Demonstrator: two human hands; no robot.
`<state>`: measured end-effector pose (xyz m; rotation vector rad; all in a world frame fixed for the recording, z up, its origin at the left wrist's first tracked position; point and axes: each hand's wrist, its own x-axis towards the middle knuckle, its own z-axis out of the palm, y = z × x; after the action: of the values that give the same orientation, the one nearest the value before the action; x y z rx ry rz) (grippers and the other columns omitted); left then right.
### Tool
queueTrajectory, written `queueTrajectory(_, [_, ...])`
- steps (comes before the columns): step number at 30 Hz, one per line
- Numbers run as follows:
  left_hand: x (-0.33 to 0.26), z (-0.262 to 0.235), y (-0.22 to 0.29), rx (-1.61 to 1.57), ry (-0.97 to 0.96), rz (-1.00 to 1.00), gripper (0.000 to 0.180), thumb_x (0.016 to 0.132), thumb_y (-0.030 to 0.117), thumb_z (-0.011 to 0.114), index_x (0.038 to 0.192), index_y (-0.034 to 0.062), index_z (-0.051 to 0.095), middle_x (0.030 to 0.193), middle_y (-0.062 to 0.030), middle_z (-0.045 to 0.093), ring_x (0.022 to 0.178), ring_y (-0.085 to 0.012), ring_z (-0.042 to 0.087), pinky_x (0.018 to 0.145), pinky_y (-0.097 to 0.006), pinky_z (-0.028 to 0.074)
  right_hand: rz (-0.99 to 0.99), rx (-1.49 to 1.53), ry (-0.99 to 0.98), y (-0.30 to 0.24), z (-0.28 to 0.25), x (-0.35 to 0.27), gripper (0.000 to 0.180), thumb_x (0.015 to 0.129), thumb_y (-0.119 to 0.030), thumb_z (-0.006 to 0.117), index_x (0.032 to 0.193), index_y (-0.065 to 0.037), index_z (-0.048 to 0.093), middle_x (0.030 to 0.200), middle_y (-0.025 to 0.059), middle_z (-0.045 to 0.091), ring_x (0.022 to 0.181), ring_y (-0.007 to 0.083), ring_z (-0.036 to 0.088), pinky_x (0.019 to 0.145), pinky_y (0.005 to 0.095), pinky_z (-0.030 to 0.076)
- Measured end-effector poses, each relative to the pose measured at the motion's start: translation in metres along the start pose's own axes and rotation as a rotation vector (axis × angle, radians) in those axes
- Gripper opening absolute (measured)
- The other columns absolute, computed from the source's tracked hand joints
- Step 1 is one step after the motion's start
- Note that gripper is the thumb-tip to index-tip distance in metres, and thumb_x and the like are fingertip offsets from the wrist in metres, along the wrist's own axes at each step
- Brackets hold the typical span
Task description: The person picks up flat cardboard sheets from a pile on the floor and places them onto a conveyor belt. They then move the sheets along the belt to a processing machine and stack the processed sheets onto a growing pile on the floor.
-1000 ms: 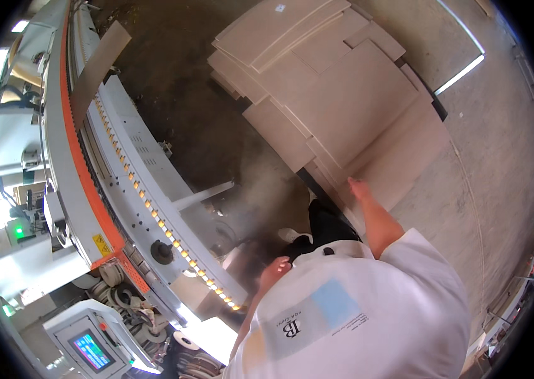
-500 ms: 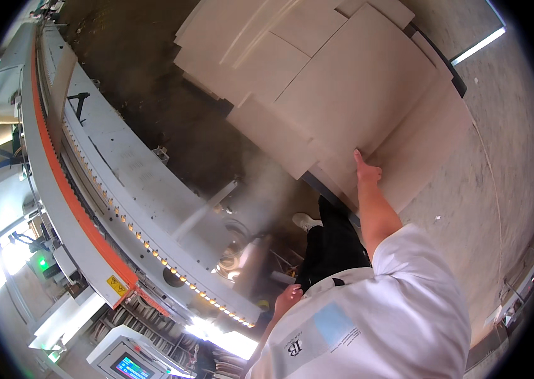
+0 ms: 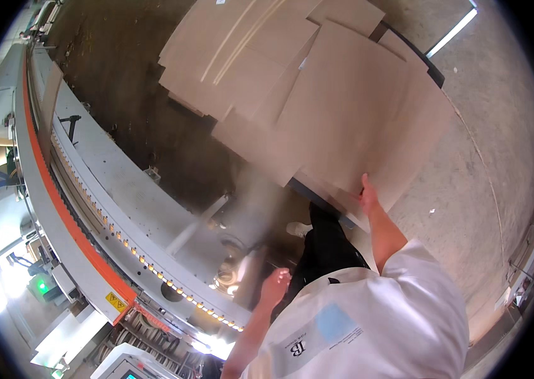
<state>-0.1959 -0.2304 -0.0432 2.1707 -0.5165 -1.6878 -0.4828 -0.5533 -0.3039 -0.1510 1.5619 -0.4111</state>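
Note:
A large flat brown panel [image 3: 355, 88] lies askew on top of a stack of similar panels [image 3: 235, 69]. At its near edge is my right hand [image 3: 368, 193], thumb up along the panel's surface and fingers closed at the edge, partly hidden. My left hand [image 3: 274, 287] hangs beside my body, between me and the long grey machine. Its fingers are loosely bent and a little apart, with nothing visible in them.
A long grey machine [image 3: 134, 215] with an orange strip [image 3: 71, 215] and a row of small yellow rollers runs along the left. A dark support edge [image 3: 317, 197] shows under the stack. A control box [image 3: 129, 363] stands at the lower left.
The top panel has turned and slid toward me and the right, opening a gap beside its neighbour. My right hand has come nearer with it. My left hand has risen slightly away from my body.

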Motion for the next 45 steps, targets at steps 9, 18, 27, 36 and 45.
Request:
queueTrajectory(9, [0.121, 0.013, 0.068, -1.035, 0.022, -0.016, 0.039, 0.106, 0.031, 0.058, 0.134, 0.0034, 0.059, 0.126, -0.0073, 0.065, 0.11, -0.0186, 0.063, 0.094, -0.036, 0.051, 0.316, -0.11, -0.679, 0.089, 0.066, -0.14, 0.057, 0.107, -0.05, 0.052, 0.146, -0.007, 0.049, 0.139, 0.0169, 0.06, 0.129, 0.0354, 0.059, 0.11, 0.0538, 0.048])
queueTrajectory(18, [0.07, -0.003, 0.0, -1.111, 0.522, -0.159, 0.042, 0.106, 0.033, 0.058, 0.136, 0.0044, 0.06, 0.129, -0.0057, 0.066, 0.114, -0.0222, 0.061, 0.098, -0.036, 0.05, 0.108, -0.007, -0.398, 0.032, 0.07, -0.148, 0.043, 0.097, -0.055, 0.067, 0.109, -0.015, 0.06, 0.095, 0.0033, 0.064, 0.094, 0.0184, 0.065, 0.077, 0.0421, 0.058])
queueTrajectory(27, [-0.042, -0.047, -0.019, -0.974, 0.98, -0.181, 0.043, 0.106, 0.043, 0.054, 0.107, 0.0031, 0.071, 0.087, -0.0069, 0.063, 0.08, -0.0184, 0.056, 0.071, -0.039, 0.047, 0.107, -0.126, -0.077, 0.051, 0.07, -0.082, 0.045, 0.092, -0.05, 0.074, 0.114, -0.013, 0.06, 0.096, 0.0008, 0.058, 0.083, 0.0185, 0.056, 0.067, 0.0338, 0.055])
queueTrajectory(36, [-0.152, -0.066, -0.125, -0.754, 1.083, -0.145, 0.054, 0.106, 0.046, 0.051, 0.09, -0.0034, 0.066, 0.073, -0.009, 0.058, 0.068, -0.0208, 0.049, 0.065, -0.042, 0.043, -0.032, -0.062, -0.269, 0.046, 0.051, -0.177, 0.042, 0.091, -0.045, 0.077, 0.12, -0.017, 0.065, 0.118, 0.003, 0.063, 0.098, 0.0175, 0.062, 0.076, 0.0339, 0.056])
queueTrajectory(45, [-0.216, -0.083, -0.276, -0.428, 1.225, -0.406, 0.063, 0.106, 0.053, 0.04, 0.108, -0.001, 0.072, 0.103, -0.029, 0.072, 0.102, -0.0488, 0.067, 0.09, -0.057, 0.05, -0.242, -0.919, -0.59, 0.057, 0.076, -0.278, 0.044, 0.094, -0.042, 0.073, 0.128, -0.015, 0.064, 0.118, -0.0004, 0.069, 0.106, 0.018, 0.066, 0.08, 0.035, 0.057])
